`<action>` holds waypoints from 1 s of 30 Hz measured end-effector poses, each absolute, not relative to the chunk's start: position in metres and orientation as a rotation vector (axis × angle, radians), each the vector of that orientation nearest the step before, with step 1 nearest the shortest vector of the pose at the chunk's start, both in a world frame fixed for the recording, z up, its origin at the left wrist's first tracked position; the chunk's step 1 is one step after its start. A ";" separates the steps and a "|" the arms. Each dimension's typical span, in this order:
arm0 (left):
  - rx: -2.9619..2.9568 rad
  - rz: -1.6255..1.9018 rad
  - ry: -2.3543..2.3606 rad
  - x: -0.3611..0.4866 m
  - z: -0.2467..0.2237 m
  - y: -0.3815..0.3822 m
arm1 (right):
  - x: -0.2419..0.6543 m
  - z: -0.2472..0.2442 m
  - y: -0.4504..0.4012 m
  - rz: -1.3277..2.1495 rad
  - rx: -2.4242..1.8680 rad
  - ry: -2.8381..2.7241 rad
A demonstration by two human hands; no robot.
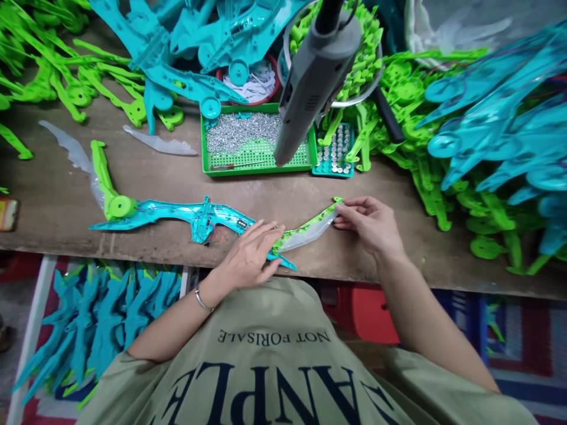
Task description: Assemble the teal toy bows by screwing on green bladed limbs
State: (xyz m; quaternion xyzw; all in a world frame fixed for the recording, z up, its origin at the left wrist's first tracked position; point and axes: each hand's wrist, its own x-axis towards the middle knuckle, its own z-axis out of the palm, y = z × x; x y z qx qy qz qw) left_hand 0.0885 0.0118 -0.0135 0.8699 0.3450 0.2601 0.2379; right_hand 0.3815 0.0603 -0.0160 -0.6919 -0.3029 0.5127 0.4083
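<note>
A blue plastic bow-shaped body [177,211] lies on the wooden table, with thin wires and small parts inside. My left hand [254,251] rests flat over its right end, fingers stretched out, where a green limb [310,224] joins it. My right hand [370,227] pinches the outer tip of that limb between thumb and fingers. Along the limb's lower side sits a translucent blade-shaped piece [308,234]. At the body's left end are another green limb [104,171] with a round disc and a second translucent piece [75,147].
A green tray [259,171] of screws stands behind, beside a small tray of round metal pieces [336,150]. A grey electric screwdriver [312,77] hangs over it. Blue and green parts pile up left, right and behind. One loose translucent piece [159,143] lies at back left.
</note>
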 end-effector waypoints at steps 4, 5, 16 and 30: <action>2.377 0.702 0.922 0.088 -0.013 0.012 | 0.382 -0.017 0.059 1.285 -1.733 -0.788; 2.380 0.702 0.915 0.088 -0.013 0.012 | 0.382 -0.017 0.059 1.283 -1.733 -0.785; 2.368 0.683 0.896 0.084 -0.010 0.016 | 0.379 -0.015 0.056 1.292 -1.695 -0.734; 2.309 0.690 0.944 0.087 -0.008 0.014 | 0.358 -0.005 0.055 1.295 -1.621 -0.676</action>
